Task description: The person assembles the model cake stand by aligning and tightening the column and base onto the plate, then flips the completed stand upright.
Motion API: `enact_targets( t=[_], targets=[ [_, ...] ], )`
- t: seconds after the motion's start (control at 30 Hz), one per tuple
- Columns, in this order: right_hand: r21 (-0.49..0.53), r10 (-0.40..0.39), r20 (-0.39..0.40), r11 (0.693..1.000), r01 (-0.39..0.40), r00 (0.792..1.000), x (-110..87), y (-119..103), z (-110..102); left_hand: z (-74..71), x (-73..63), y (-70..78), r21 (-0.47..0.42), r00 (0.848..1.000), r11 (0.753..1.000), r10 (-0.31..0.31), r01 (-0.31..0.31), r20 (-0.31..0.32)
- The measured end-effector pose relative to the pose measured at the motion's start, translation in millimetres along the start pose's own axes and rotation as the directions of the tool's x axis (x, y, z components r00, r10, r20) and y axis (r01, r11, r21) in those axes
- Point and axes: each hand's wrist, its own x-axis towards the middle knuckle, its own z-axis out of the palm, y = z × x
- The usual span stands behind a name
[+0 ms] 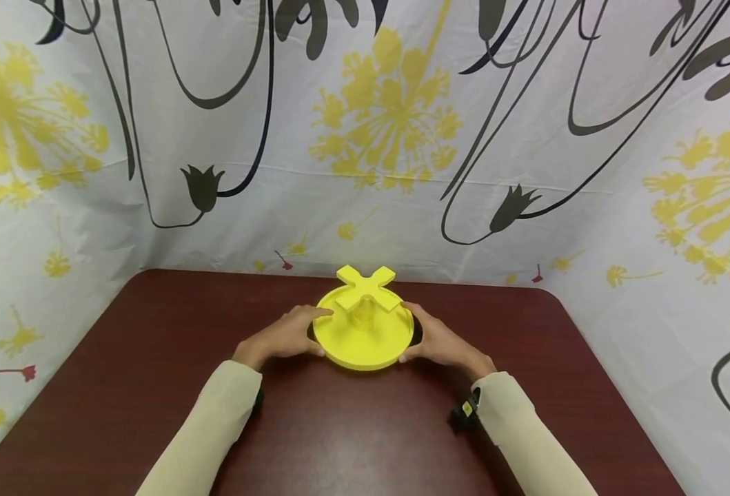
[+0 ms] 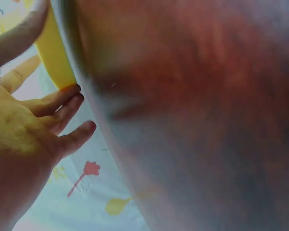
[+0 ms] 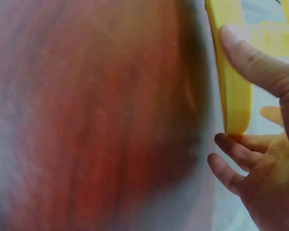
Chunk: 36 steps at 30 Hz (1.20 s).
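Observation:
A round yellow plastic dish [image 1: 363, 348] with a low rim is toward the far side of the table. From its middle rises a short post topped by a yellow cross-shaped piece [image 1: 367, 289]. My left hand [image 1: 285, 333] grips the dish's left edge, and my right hand [image 1: 444, 337] holds the opposite edge. In the right wrist view, the thumb lies against the dish's yellow side wall [image 3: 236, 96] and fingertips reach its lower edge. The left wrist view has fingers at the yellow rim [image 2: 57, 53] likewise. Whether the dish rests on the table or is slightly raised, I cannot tell.
The dark red-brown table [image 1: 365, 441] has rounded far corners. Behind it and at both sides hangs a white sheet [image 1: 315, 227] printed with yellow and grey flowers. A small black device [image 1: 464, 412] is strapped at my right wrist.

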Motion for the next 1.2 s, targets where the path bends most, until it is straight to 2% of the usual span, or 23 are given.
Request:
enact_targets(
  t=[0.23,0.3,0.43,0.57,0.63,0.73,0.87,0.93,1.03,1.2],
  targets=[
    [0.193,-0.067,-0.015,0.979,0.069,0.998,-4.1,-6.0,-11.6,-15.1,-11.4,-2.2,-0.161,1.0,0.987,0.014,-0.01,0.027],
    [0.203,-0.065,-0.027,0.977,0.069,0.998,-5.1,-7.9,-14.4,-17.0,-13.7,-2.1,-0.197,1.0,0.98,0.01,-0.005,0.025],
    [0.202,-0.05,-0.053,0.978,0.06,0.997,-7.3,-10.1,-19.8,-19.4,-17.3,-1.0,-0.263,0.999,0.964,0.038,-0.039,-0.007],
    [0.203,-0.044,-0.078,0.977,0.059,0.996,-8.8,-12.4,-23.5,-21.3,-16.8,0.1,-0.295,0.997,0.954,0.041,-0.058,-0.064],
    [0.187,-0.043,-0.118,0.98,0.065,0.992,-8.4,-14.6,-23.6,-22.0,-16.1,1.3,-0.305,0.995,0.951,0.029,-0.057,-0.094],
    [0.145,-0.041,-0.23,0.987,0.076,0.972,-6.7,-18.8,-21.9,-21.8,-14.8,3.8,-0.305,0.991,0.95,0.03,-0.07,-0.133],
    [0.079,-0.022,-0.397,0.995,0.058,0.918,-3.9,-23.8,-19.5,-19.1,-12.4,10.1,-0.308,0.983,0.948,0.026,-0.082,-0.182],
    [0.054,-0.014,-0.453,0.998,0.043,0.892,-2.9,-24.3,-19.5,-17.7,-10.7,12.5,-0.309,0.977,0.947,0.024,-0.09,-0.212],
    [0.04,-0.025,-0.483,0.998,0.051,0.875,-2.3,-24.7,-22.0,-16.6,-6.8,14.2,-0.293,0.957,0.951,0.008,-0.097,-0.289],
    [0.065,-0.042,-0.474,0.994,0.083,0.88,-2.3,-29.0,-28.1,-18.7,-2.8,18.3,-0.271,0.91,0.959,-0.036,-0.085,-0.412]
  ],
)
